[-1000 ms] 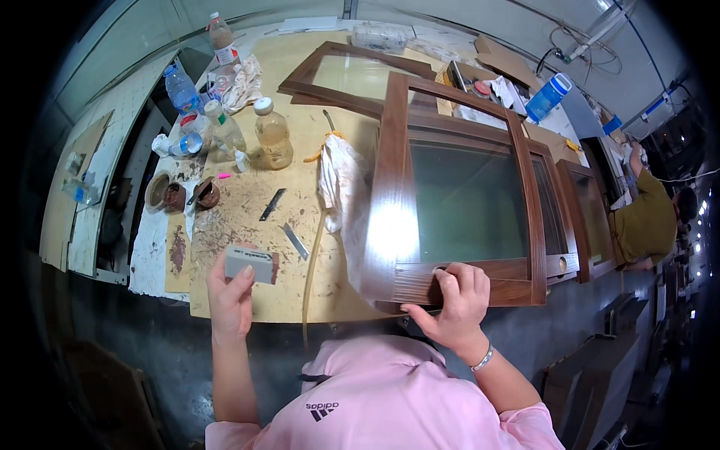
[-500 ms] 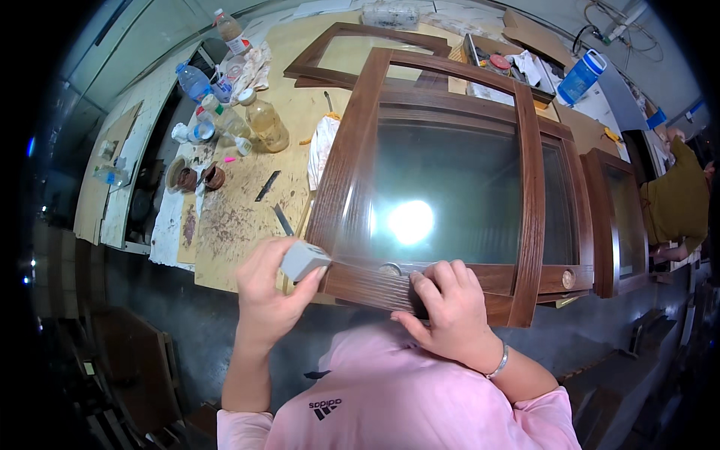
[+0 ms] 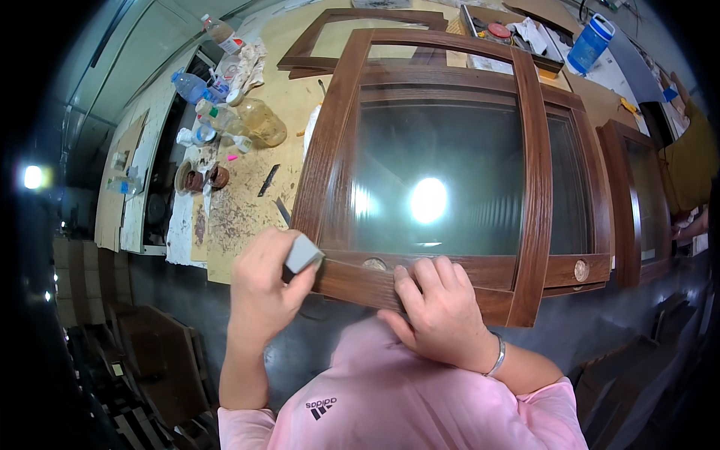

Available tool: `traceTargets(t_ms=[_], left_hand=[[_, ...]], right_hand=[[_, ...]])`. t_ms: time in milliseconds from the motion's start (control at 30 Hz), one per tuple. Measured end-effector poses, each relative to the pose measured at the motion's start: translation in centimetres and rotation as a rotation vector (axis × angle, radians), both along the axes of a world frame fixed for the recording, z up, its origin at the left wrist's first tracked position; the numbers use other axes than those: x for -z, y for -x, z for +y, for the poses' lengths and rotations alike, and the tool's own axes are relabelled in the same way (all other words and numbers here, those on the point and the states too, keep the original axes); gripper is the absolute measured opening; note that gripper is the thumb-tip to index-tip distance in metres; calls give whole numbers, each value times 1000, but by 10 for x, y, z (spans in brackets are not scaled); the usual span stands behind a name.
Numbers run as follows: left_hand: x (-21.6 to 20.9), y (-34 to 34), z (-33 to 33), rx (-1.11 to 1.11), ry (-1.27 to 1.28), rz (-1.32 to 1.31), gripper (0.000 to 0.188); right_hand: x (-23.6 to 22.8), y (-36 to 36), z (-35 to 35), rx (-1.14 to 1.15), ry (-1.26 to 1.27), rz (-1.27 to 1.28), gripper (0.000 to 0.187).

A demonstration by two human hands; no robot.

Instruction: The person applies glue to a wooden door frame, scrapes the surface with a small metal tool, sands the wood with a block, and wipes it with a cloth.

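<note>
My left hand (image 3: 264, 281) is closed around a small grey sanding block (image 3: 303, 254), its edge against the near left corner of a brown wooden door frame (image 3: 534, 187) with a glass pane (image 3: 442, 150). Farther right along the near rail, my right hand (image 3: 439, 304) grips the rail, fingers over the top and thumb at the front edge. On that rail, between the hands, sits a round inset disc (image 3: 374, 264). The framed door lies flat on another similar wooden door (image 3: 581, 172). Whatever the block's underside touches is hidden.
At left on the stained worktop (image 3: 244, 210) stand a glass jar (image 3: 261, 124), plastic bottles (image 3: 191, 87) and brown-stained cups (image 3: 218, 177); a dark blade (image 3: 269, 181) lies nearby. Another frame (image 3: 307, 37) is behind, a narrower door (image 3: 637, 202) at right. A person (image 3: 686, 165) is at far right.
The view has shifted slightly, so the doors and bottles sit a little differently in the picture. Both hands stay at the near rail, the left still holding the block at the corner.
</note>
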State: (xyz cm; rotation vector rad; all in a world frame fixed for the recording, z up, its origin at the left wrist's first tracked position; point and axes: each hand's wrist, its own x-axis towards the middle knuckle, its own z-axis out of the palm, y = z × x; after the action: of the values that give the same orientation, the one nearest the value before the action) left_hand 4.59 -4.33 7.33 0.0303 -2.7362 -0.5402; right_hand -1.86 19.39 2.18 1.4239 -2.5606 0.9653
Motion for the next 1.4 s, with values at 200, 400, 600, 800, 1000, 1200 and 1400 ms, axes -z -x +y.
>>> traceTargets(t_ms=[200, 400, 600, 800, 1000, 1200, 1400], left_hand=[[-5, 4, -6, 79, -42, 3, 24], [-14, -1, -13, 56, -81, -112, 26], [-16, 5, -11, 85, -15, -180, 27], [-25, 12, -11, 186, 71, -180, 37], [-33, 21, -17, 302, 76, -262, 38], [-43, 37, -27, 397, 70, -410, 36], [-45, 47, -29, 457, 85, -499, 35]], right_hand=[[-1, -1, 0, 5, -3, -15, 55], [-1, -1, 0, 21, -5, -1, 46], [-2, 0, 1, 26, -31, 1, 43], [-1, -1, 0, 7, -3, -15, 55], [1, -1, -1, 14, 4, -11, 56], [1, 0, 1, 12, 11, -11, 56], [0, 0, 0, 17, 16, -18, 56]])
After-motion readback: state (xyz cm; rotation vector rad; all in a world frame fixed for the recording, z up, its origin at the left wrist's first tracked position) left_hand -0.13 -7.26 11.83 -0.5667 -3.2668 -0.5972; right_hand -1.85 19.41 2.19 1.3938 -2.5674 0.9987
